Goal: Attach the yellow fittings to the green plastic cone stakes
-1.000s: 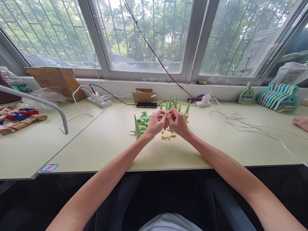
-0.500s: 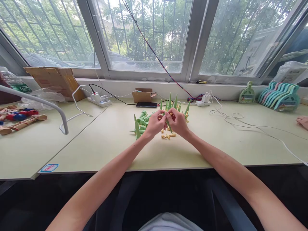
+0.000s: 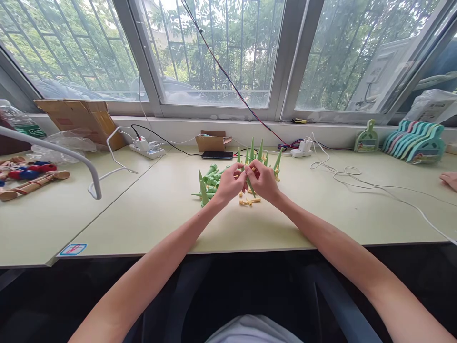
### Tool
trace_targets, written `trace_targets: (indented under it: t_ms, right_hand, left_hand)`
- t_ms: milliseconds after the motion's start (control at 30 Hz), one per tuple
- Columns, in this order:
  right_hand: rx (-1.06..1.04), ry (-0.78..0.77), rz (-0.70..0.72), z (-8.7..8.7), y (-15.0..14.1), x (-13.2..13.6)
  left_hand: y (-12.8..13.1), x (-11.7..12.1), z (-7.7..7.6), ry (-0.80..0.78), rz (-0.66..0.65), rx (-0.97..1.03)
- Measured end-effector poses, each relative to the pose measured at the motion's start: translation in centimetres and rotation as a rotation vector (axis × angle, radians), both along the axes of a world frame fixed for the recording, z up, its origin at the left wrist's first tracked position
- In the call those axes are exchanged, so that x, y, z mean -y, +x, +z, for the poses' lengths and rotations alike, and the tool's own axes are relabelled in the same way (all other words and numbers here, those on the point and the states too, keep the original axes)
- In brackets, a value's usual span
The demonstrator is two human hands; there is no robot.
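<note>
My right hand (image 3: 263,183) is closed round a slim green plastic cone (image 3: 251,188), its pointed end slanting down below the fingers. Fingertip to fingertip with it, my left hand (image 3: 230,184) pinches at the cone's upper end; what sits in those fingers is hidden. Left of my hands lies a pile of green plastic cones (image 3: 210,177), some on their sides. Behind my right hand several green cones (image 3: 252,148) stand point up, with yellow bits near their bases. Small yellow plastic pieces (image 3: 250,202) lie on the table beneath my hands.
A phone (image 3: 217,155) and a small open carton (image 3: 211,142) lie behind the pile. Power strips (image 3: 147,150) and loose white cables (image 3: 352,174) cross the table. At right are green dustpan-like sets (image 3: 414,143) and another person's hand (image 3: 450,180). Wooden toys (image 3: 34,183) lie left.
</note>
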State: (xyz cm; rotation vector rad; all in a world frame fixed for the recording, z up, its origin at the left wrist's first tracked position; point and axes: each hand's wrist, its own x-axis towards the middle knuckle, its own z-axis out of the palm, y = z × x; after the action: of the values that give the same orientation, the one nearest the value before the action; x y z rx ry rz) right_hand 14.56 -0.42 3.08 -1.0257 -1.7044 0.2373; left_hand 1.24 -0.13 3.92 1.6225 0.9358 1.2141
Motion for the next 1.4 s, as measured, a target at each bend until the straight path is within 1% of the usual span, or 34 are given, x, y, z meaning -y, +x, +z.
trace_targets:
  t_ms: [567, 767, 1067, 1167, 1400]
  right_hand:
    - [0.028, 0.0, -0.015, -0.02, 0.06, -0.05]
    - [0.027, 0.002, -0.009, -0.06, 0.06, -0.09]
    - [0.0, -0.011, 0.018, 0.0, 0.15, 0.03]
    - [-0.005, -0.001, 0.025, -0.02, 0.22, 0.11]
    - [-0.033, 0.041, 0.021, -0.09, 0.27, 0.2]
  left_hand:
    - [-0.13, 0.15, 0.11, 0.006, 0.023, -0.058]
    - [-0.09, 0.06, -0.02, 0.004, 0.012, -0.044]
    - [-0.15, -0.19, -0.34, 0.029, -0.005, 0.035]
    - [-0.12, -0.35, -0.37, -0.018, -0.021, 0.079]
    - [-0.13, -0.33, 0.05, -0.275, -0.129, 0.241]
